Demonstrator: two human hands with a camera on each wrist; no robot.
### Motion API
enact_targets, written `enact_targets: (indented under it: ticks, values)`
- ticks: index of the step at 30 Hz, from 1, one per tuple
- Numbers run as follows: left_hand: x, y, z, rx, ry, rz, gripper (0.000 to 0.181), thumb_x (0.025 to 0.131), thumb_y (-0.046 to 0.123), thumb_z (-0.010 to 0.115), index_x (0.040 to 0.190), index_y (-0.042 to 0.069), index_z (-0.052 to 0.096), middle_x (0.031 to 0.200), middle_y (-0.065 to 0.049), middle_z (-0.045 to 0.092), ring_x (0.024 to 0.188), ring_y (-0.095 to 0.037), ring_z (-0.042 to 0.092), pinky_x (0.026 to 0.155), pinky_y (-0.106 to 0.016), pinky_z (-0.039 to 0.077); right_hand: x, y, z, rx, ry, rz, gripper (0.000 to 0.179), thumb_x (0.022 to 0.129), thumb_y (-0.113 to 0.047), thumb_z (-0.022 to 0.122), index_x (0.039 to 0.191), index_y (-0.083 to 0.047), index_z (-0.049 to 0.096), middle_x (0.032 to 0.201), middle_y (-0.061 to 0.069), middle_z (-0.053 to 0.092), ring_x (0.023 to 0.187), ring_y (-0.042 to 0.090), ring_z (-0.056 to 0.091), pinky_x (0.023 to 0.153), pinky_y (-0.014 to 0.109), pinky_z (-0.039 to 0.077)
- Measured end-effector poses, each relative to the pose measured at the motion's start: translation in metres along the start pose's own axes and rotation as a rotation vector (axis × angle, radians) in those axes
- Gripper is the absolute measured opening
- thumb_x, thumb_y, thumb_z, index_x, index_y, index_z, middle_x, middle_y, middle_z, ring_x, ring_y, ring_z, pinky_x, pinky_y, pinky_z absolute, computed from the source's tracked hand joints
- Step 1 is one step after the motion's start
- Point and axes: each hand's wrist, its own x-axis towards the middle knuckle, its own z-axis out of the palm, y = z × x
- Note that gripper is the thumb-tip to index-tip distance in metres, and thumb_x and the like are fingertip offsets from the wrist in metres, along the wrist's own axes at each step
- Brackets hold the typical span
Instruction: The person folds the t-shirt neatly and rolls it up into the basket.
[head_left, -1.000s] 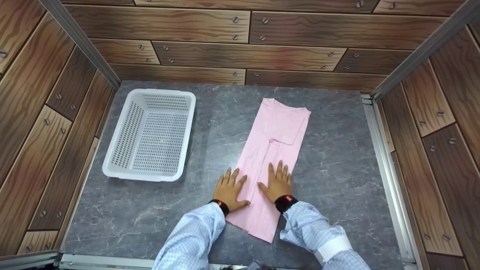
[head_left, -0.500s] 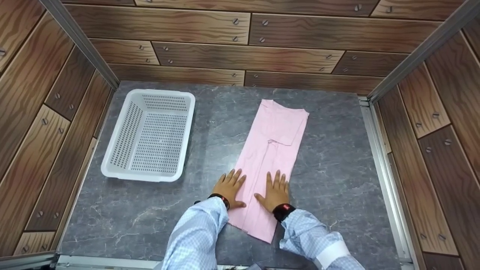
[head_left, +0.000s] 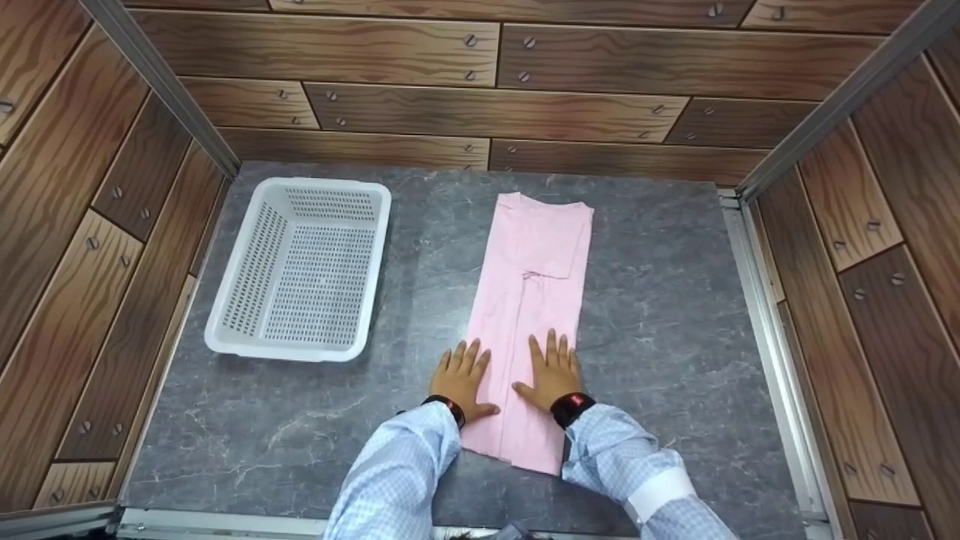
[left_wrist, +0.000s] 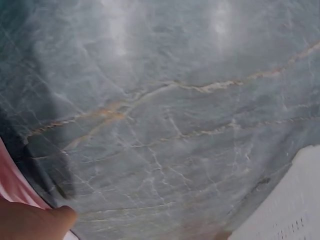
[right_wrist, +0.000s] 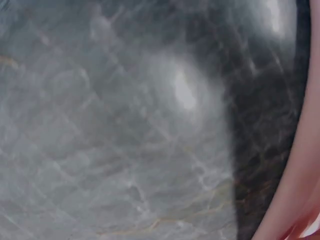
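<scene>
A pink shirt (head_left: 536,232), folded into a long narrow strip with a sleeve flap near its far end, lies flat in the middle of the head view. My left hand (head_left: 456,379) rests on its left edge, fingers spread and straight. On the right half, my right hand (head_left: 551,375) lies flat, its thumb pointing in toward the centre seam. In the left wrist view a fingertip (left_wrist: 42,220) shows at the lower left beside the pink cloth (left_wrist: 15,180). A pink edge (right_wrist: 302,135) runs down the right side of the right wrist view.
A white perforated plastic basket (head_left: 322,354) stands to the left on the grey marbled tabletop (head_left: 660,315). Wood-patterned panels (head_left: 405,112) wall the table at the back and both sides, with metal rails (head_left: 776,360) along the edges.
The shirt has swung straighter: its far end has moved left and its near end slightly right. Both hands have stayed flat on it, shifting only a little.
</scene>
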Motion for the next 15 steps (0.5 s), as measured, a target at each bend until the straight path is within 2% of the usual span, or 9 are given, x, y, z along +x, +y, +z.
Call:
enact_targets:
  ticks: [6,15]
  values:
    - [-0.001,0.005,0.001,0.011,0.004,-0.044,0.106,0.074,0.080,0.056,0.156,0.022,0.025,0.164,-0.004,0.022,0.150,-0.028,0.023,0.120,-0.047,0.025,0.007,0.001,-0.005,0.031,-0.056,-0.004,0.096,0.081,-0.046,0.072,0.155,-0.006,0.025,0.159,0.033,0.010,0.148,0.052,0.007,0.118,0.064,0.009]
    - [-0.002,0.014,0.001,-0.072,0.035,-0.102,0.107,0.073,0.078,0.060,0.156,0.020,0.026,0.164,-0.005,0.022,0.151,-0.029,0.022,0.120,-0.050,0.024,0.018,0.004,-0.012,0.059,-0.104,-0.003,0.097,0.078,-0.042,0.075,0.155,-0.009,0.025,0.161,0.029,0.008,0.149,0.049,0.004,0.117,0.066,0.007]
